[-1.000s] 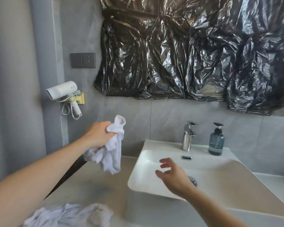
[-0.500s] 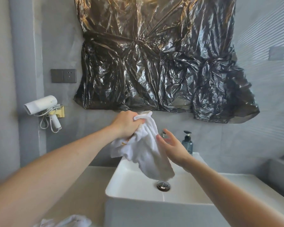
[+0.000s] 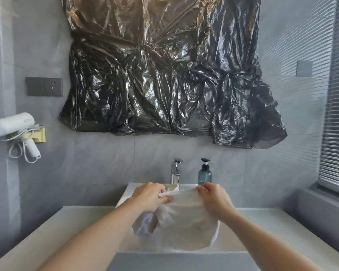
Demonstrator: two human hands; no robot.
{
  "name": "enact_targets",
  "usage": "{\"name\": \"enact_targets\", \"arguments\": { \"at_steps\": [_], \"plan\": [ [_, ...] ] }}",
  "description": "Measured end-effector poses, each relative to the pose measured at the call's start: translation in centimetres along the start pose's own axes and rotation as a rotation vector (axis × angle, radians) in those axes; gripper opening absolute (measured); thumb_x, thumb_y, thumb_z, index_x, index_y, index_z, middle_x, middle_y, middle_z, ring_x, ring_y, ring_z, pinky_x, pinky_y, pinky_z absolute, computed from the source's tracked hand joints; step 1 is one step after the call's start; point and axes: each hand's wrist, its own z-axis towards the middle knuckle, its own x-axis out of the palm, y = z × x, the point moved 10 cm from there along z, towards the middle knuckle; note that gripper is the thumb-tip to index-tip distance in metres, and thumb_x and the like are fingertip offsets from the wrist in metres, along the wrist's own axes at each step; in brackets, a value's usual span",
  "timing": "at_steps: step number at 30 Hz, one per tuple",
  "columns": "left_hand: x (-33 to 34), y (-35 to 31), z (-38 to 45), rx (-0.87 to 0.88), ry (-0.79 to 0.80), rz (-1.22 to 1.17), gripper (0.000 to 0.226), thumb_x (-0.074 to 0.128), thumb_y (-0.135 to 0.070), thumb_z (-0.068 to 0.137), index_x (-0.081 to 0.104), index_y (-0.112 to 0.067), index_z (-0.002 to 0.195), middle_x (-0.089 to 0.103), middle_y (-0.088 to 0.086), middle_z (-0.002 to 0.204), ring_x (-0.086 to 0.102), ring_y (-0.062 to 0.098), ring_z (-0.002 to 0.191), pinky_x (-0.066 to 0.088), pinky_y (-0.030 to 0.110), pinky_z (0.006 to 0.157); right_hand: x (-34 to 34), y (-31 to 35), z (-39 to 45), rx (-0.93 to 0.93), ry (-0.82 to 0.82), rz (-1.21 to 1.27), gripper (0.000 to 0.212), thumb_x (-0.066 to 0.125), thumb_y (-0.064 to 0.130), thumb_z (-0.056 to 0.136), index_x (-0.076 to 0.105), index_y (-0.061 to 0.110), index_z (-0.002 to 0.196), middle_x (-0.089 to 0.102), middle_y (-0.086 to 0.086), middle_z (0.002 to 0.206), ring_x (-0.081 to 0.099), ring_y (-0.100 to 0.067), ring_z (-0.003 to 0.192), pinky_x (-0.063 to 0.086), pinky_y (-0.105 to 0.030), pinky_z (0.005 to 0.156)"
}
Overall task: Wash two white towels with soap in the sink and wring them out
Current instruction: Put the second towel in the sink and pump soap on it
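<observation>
A white towel (image 3: 184, 223) hangs spread out over the white sink (image 3: 129, 190). My left hand (image 3: 149, 196) grips its upper left edge, and my right hand (image 3: 213, 198) pinches its upper right edge. The towel covers most of the basin below. Behind it stand the chrome tap (image 3: 175, 170) and a blue soap pump bottle (image 3: 205, 173), both just beyond my hands. The second towel is out of view.
A grey counter (image 3: 67, 223) runs on both sides of the sink. A white hair dryer (image 3: 14, 126) hangs on the left wall below a socket plate (image 3: 44, 87). Black plastic sheeting (image 3: 164, 71) covers the wall above. Window blinds (image 3: 337, 114) are at the right.
My right hand has taken hold of the towel's right edge. Both hands have lowered and pulled the towel out wide over the sink. The view has shifted to face the sink squarely.
</observation>
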Motion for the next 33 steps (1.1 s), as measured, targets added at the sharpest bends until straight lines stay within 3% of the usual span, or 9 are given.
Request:
{"name": "enact_targets", "arguments": {
  "at_steps": [4,8,12,17,21,23,27,30,33],
  "plan": [
    [-2.9,-1.0,2.7,0.013,-0.154,0.060,0.045,0.071,-0.071,0.085,0.064,-0.027,0.092,0.070,-0.006,0.095,0.066,0.026,0.093,0.039,0.033,0.066,-1.7,-0.7,2.4,-0.047,-0.073,-0.068,0.043,0.053,0.039,0.104,0.042,0.020,0.067,0.052,0.003,0.068,0.048,-0.023,0.066,0.036,-0.038,0.059],
    [-7.0,-2.4,4.8,0.134,-0.360,-0.100,0.028,0.083,-0.045,0.085,0.060,-0.031,0.094,0.067,-0.013,0.100,0.064,0.019,0.095,0.041,0.032,0.069,-3.9,1.0,3.9,-0.201,-0.198,-0.091,0.035,0.051,0.040,0.106,0.047,0.021,0.077,0.054,0.005,0.068,0.048,-0.027,0.070,0.040,-0.042,0.062],
    [-1.8,0.7,5.3,0.111,-0.050,-0.065,0.029,0.082,-0.048,0.084,0.068,-0.034,0.105,0.065,-0.015,0.094,0.065,0.017,0.092,0.046,0.030,0.072,-1.2,-0.9,3.4,-0.307,-0.076,-0.214,0.032,0.056,0.046,0.101,0.058,0.023,0.079,0.058,0.005,0.073,0.050,-0.022,0.073,0.045,-0.039,0.066],
    [7.2,8.2,2.4,-0.140,0.503,0.319,0.032,0.064,-0.025,0.089,0.074,-0.016,0.118,0.070,-0.002,0.092,0.068,0.024,0.088,0.055,0.032,0.075,4.2,-9.5,2.1,-0.088,0.278,-0.285,0.063,0.058,0.073,0.079,0.063,0.011,0.067,0.048,0.008,0.059,0.042,-0.009,0.057,0.037,-0.027,0.058],
    [7.9,4.9,3.7,-0.110,0.377,0.419,0.036,0.056,-0.017,0.085,0.067,-0.021,0.120,0.065,0.004,0.129,0.065,0.027,0.119,0.054,0.035,0.095,1.2,-10.4,6.1,0.084,0.037,0.036,0.028,0.066,0.055,0.093,0.075,0.029,0.095,0.076,0.010,0.100,0.067,-0.011,0.089,0.054,-0.030,0.081],
    [8.7,1.6,5.3,-0.047,0.277,0.263,0.014,0.058,-0.028,0.085,0.066,-0.025,0.096,0.068,-0.002,0.121,0.066,0.024,0.112,0.048,0.028,0.083,0.1,-9.5,8.7,0.145,-0.050,0.184,0.039,0.062,0.056,0.096,0.068,0.024,0.119,0.073,0.004,0.119,0.064,-0.015,0.100,0.048,-0.031,0.086],
    [12.7,-1.7,7.1,-0.046,0.313,-0.112,0.039,0.058,-0.062,0.070,0.069,-0.027,0.083,0.069,-0.011,0.089,0.065,0.015,0.085,0.046,0.028,0.069,1.0,-9.1,13.9,0.276,-0.119,0.343,0.070,0.051,0.068,0.095,0.052,0.018,0.143,0.063,-0.001,0.134,0.059,-0.021,0.108,0.040,-0.032,0.089],
    [14.9,-2.1,6.9,0.015,0.341,-0.311,0.037,0.062,-0.058,0.069,0.066,-0.039,0.100,0.066,-0.020,0.103,0.063,0.008,0.105,0.052,0.028,0.094,2.4,-9.3,16.8,0.366,-0.147,0.412,0.084,0.044,0.079,0.087,0.054,0.018,0.143,0.064,-0.005,0.132,0.060,-0.023,0.105,0.047,-0.036,0.092],
    [15.3,-2.2,6.6,0.104,0.375,-0.316,0.016,0.064,-0.036,0.079,0.073,-0.042,0.091,0.066,-0.022,0.106,0.060,0.005,0.109,0.049,0.020,0.092,4.2,-9.3,19.0,0.392,-0.112,0.478,0.075,0.039,0.084,0.085,0.071,0.027,0.120,0.071,-0.003,0.113,0.066,-0.026,0.102,0.051,-0.040,0.100]
  ]
}}
